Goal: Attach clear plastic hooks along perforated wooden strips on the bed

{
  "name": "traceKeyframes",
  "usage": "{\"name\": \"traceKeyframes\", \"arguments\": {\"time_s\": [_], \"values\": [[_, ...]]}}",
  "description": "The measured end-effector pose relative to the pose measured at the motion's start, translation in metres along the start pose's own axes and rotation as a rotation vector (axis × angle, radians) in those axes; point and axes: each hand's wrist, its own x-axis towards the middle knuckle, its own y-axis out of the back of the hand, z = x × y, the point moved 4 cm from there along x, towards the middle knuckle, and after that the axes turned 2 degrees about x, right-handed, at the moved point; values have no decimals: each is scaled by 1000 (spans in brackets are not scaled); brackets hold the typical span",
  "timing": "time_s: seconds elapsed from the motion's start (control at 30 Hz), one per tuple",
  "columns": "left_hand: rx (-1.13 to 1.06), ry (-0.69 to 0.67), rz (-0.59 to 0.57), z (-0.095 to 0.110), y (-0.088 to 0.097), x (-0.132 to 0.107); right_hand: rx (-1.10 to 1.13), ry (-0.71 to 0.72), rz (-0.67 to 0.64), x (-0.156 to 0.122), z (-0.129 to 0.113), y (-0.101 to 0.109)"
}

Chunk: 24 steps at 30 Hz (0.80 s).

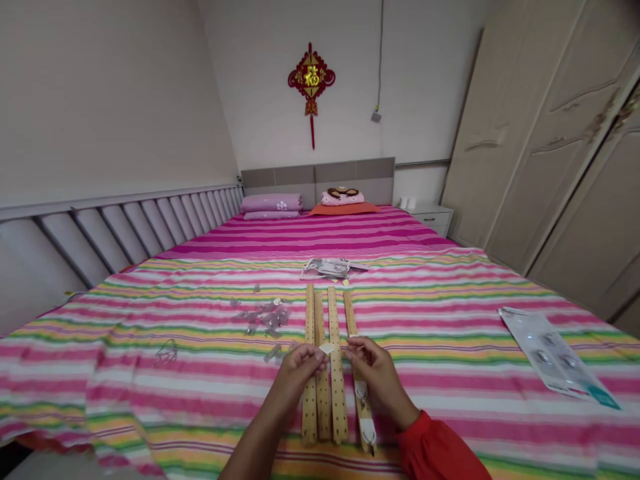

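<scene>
My left hand (301, 367) pinches a small white tab (327, 348) between thumb and fingertips, above the perforated wooden strips. My right hand (376, 367) is closed, with thumb and fingers together over the rightmost wooden strip (349, 310); what its fingertips hold, if anything, I cannot make out. On the near part of that strip sit two white hooks with metal loops, an upper hook (361, 392) and a lower hook (369, 432). Left of it, another perforated wooden strip (338, 400) and two more strips (309, 413) lie side by side, pointing away from me.
Small clear packets and pieces (273, 317) lie scattered left of the strips. Beyond the strips is a pile of packaged items (327, 268). A blister pack (555, 357) lies at the right, and a thin clear tangle (167, 351) at the left, on the striped bedsheet (210, 400).
</scene>
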Motion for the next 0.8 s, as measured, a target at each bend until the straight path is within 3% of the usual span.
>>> {"name": "traceKeyframes", "arguments": {"time_s": [0.1, 0.2, 0.57, 0.8], "values": [[45, -4, -39, 6, -14, -3, -30, 83, -70, -9, -24, -10], [78, -15, -52, 10, -24, -8, -5, 77, -72, -12, -33, -8], [191, -116, -50, 6, -42, -2, 107, -79, -86, -10, -25, 3], [215, -166, -89, 4, -58, 4, 51, -62, -27, -4, -27, 9]]}}
